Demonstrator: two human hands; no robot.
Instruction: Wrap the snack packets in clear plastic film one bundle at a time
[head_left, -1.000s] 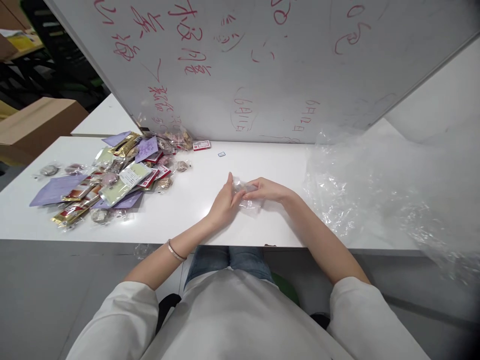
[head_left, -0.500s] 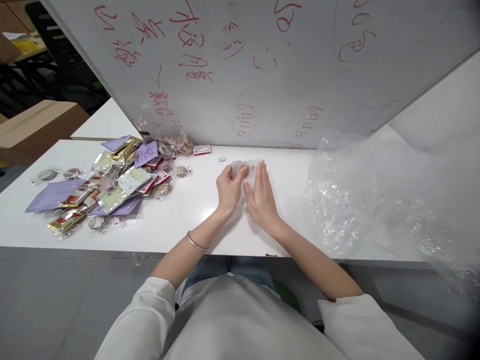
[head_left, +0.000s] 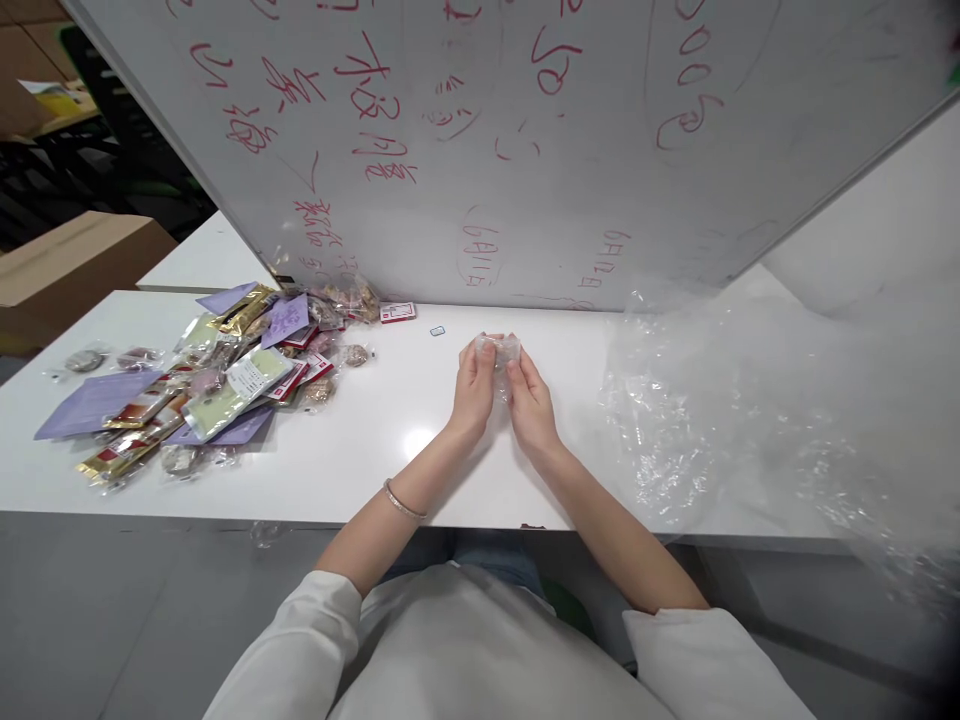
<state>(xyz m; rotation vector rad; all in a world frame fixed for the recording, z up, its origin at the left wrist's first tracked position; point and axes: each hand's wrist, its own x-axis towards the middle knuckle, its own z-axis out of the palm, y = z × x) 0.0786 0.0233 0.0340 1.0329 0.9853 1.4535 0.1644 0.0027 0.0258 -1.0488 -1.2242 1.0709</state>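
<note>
Between my hands is a small clear plastic bag [head_left: 508, 349], crumpled at the top, its lower part hanging between my palms. My left hand [head_left: 474, 385] is closed on its left side, thumb pressed on the film. On the right side my right hand [head_left: 531, 400] grips it too, with thumb and fingers curled in. Whether anything lies inside the bag I cannot tell. Both hands are over the white table [head_left: 405, 400]. A tiny blue-edged label [head_left: 437, 331] lies just beyond my left hand.
To the left is a heap of packaged snacks, with purple pouches [head_left: 97, 400], a pale green packet [head_left: 238, 392] and gold sticks [head_left: 127, 450]. A red-and-white small box [head_left: 397, 312] sits near the whiteboard [head_left: 525, 180]. Clear plastic sheeting [head_left: 675, 430] covers the right side. A cardboard box [head_left: 75, 265] stands far left.
My right hand was flat with its fingers stretched out; now it has curled round the plastic. The bag has gone from spread flat to bunched, and my hands have drawn closer together.
</note>
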